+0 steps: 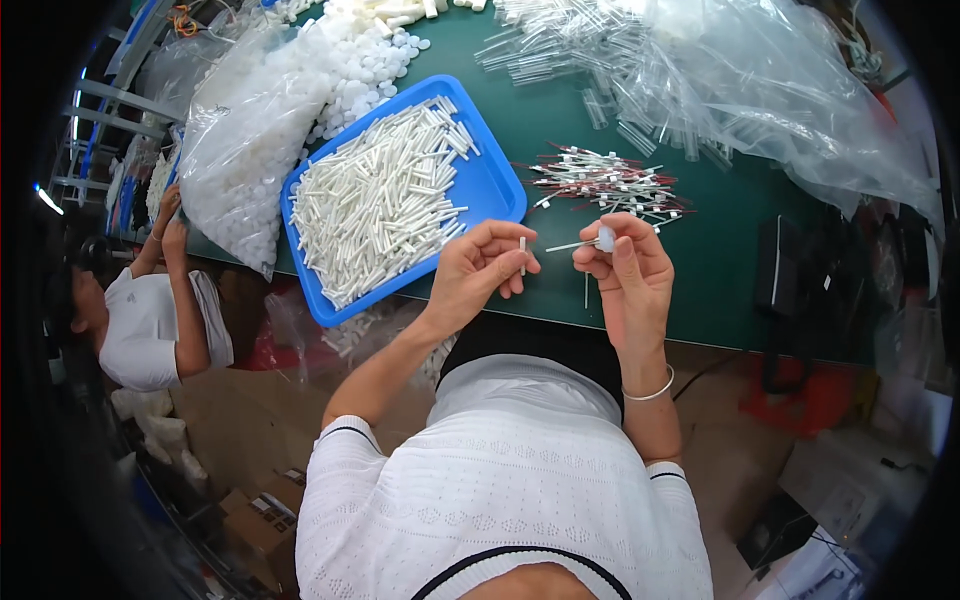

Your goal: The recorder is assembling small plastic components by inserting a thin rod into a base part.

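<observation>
Over the near edge of the green table, my left hand (pixel 478 268) pinches a short white stick (pixel 522 256) upright between thumb and fingertips. My right hand (pixel 634 280), just to its right, has its fingers closed on a translucent white cap (pixel 606 239). A thin pale rod (pixel 568 246) points from that cap toward the left hand; whether the two are joined I cannot tell. Below those fingers another thin rod (pixel 587 291) shows; what bears it is unclear. Left of my hands, a blue tray (pixel 499 188) holds a heap of white sticks (pixel 375 200) like the pinched one.
Beyond my right hand lies a pile of thin white-and-red pieces (pixel 605 185). Clear tubes (pixel 545 45) and a plastic bag (pixel 770 90) cover the far right. A bag of white caps (pixel 250 130) stands left of the tray. At the far left sits another person (pixel 155 320).
</observation>
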`<state>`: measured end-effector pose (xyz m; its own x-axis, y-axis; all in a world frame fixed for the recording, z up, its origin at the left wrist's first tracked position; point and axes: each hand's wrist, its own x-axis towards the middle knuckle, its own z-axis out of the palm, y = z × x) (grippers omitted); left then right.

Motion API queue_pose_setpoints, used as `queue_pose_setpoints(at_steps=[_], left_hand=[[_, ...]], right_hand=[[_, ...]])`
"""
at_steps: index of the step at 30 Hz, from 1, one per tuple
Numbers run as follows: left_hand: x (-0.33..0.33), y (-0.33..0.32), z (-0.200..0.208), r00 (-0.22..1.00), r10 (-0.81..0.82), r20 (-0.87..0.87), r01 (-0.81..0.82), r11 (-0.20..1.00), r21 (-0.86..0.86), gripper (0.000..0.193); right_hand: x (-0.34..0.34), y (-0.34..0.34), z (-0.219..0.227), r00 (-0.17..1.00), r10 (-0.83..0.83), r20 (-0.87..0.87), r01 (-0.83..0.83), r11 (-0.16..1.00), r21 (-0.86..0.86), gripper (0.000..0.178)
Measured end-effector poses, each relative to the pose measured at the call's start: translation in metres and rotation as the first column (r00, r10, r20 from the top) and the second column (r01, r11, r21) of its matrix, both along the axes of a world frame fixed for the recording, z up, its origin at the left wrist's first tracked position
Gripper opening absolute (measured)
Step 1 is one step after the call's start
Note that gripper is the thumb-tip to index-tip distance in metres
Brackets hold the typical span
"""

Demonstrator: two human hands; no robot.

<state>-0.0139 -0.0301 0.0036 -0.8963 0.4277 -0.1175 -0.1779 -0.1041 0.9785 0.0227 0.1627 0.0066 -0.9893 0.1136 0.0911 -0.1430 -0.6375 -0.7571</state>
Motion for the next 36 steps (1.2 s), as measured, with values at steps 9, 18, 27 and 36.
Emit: queue_pose_setpoints(at_steps=[9,18,27,36], left_hand=[[0.012,0.004,-0.001,1.000,-0.001,0.018,0.002,0.997,-0.082,0.016],[0.000,0.001,0.008,0.733,-0.149,-0.663,-0.187,0.893,-0.409,0.013],[0.004,-0.003,0.020,0.559,-0.353,-0.751,-0.167,0.839,-0.519,0.016],[-0.001,-0.005,0.023,0.637,-0.365,-0.678,-0.072,0.849,-0.524,0.032]], right_hand=[[0.005,-0.005,-0.008,0.999,0.033,0.021,-0.032,0.999,-0.011,0.027],[0.008,-0.011,-0.009,0.999,0.019,0.033,-0.025,0.982,0.187,0.024],[0.008,0.000,-0.001,0.922,0.178,0.345,-0.340,0.799,0.495,0.013],[0.007,0.002,-0.016,0.952,0.250,0.178,-0.292,0.914,0.282,0.013]])
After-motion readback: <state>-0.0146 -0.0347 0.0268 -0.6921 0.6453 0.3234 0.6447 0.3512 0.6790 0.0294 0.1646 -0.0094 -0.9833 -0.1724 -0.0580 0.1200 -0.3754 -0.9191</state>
